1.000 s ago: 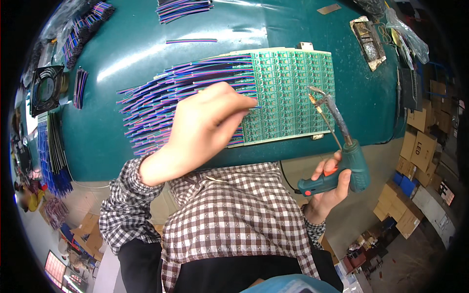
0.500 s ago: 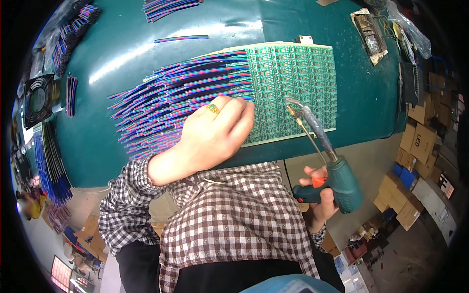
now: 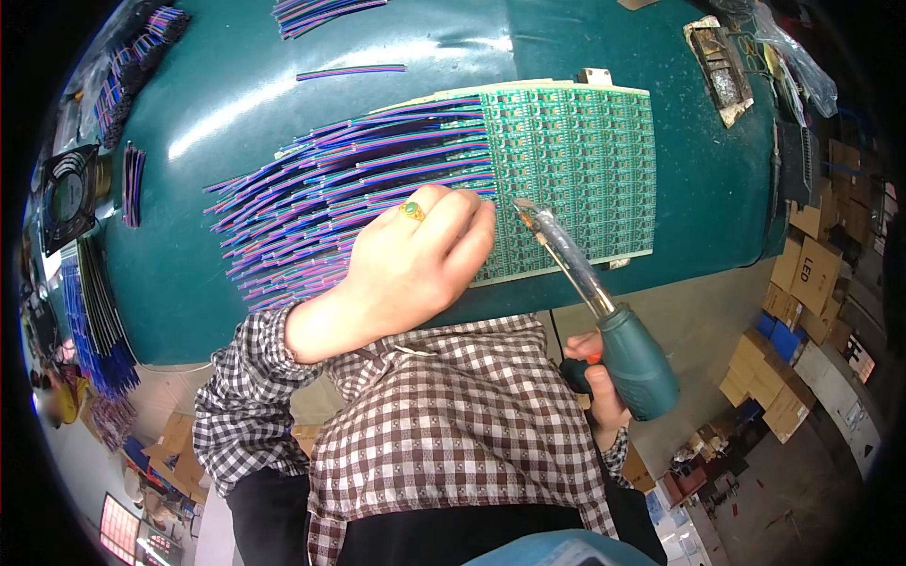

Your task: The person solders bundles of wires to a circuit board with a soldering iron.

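Note:
A green circuit board panel (image 3: 585, 160) lies on the teal table (image 3: 236, 104), with many flat multicoloured ribbon wires (image 3: 330, 198) fanning out from its left edge. My left hand (image 3: 411, 264), a green-stoned ring on one finger, presses down on the wires and the board's lower left part. My right hand (image 3: 595, 387) grips the teal handle of a soldering iron (image 3: 604, 311). The iron's tip rests on the board just right of my left fingertips.
Spare wire bundles lie at the top (image 3: 321, 14) and left (image 3: 132, 179) of the table. A black fan (image 3: 66, 198) stands at the far left. A tray of solder scraps (image 3: 722, 71) sits at the top right. Cardboard boxes (image 3: 802, 274) crowd the floor on the right.
The soldering iron has swung left, from the board's right side to its lower left area beside my left fingers. My left hand stays pressed on the wires.

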The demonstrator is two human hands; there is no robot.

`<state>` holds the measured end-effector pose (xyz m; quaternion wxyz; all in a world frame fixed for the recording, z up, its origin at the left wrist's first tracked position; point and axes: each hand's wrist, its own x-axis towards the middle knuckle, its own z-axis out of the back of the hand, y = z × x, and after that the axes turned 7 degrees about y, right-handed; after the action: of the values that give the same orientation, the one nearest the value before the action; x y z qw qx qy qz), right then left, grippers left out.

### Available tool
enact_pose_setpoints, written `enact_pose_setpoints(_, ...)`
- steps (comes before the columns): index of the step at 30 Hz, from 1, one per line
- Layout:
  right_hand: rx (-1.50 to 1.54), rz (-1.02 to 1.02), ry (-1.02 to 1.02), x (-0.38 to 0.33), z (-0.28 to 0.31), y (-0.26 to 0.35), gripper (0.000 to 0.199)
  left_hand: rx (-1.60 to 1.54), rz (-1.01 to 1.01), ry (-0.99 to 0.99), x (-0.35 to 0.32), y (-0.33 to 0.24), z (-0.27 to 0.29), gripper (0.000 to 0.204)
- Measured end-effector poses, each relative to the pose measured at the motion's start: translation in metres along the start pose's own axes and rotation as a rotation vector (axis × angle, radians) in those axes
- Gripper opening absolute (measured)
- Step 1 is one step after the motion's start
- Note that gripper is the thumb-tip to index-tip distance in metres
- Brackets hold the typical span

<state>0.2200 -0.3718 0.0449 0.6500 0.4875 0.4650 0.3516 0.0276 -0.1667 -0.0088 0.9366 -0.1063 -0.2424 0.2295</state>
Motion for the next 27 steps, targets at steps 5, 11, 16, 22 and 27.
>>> enact_pose_setpoints(5, -0.064, -0.024, 0.008, 0.0000, -0.0026, -0.0010, 0.053, -0.027, 0.011, 0.012, -0.0003, 0.0013, 0.0016, 0.032)
enact_pose_setpoints(11, -0.087, -0.008, 0.021, 0.0009, -0.0018, -0.0030, 0.054, -0.041, 0.022, 0.022, -0.0003, 0.0000, 0.0012, 0.032)
enact_pose_setpoints(16, -0.129, -0.007, 0.042, 0.0022, -0.0001, -0.0027, 0.054, -0.044, 0.021, 0.028, 0.0003, 0.0002, 0.0020, 0.032)
enact_pose_setpoints(22, -0.174, -0.004, 0.048, 0.0020, 0.0001, -0.0031, 0.054, -0.043, 0.023, 0.028, 0.0000, -0.0003, 0.0018, 0.032)
enact_pose_setpoints(27, -0.184, -0.013, 0.050, 0.0017, -0.0004, -0.0027, 0.055, -0.042, 0.021, 0.026, -0.0002, 0.0008, 0.0024, 0.032)
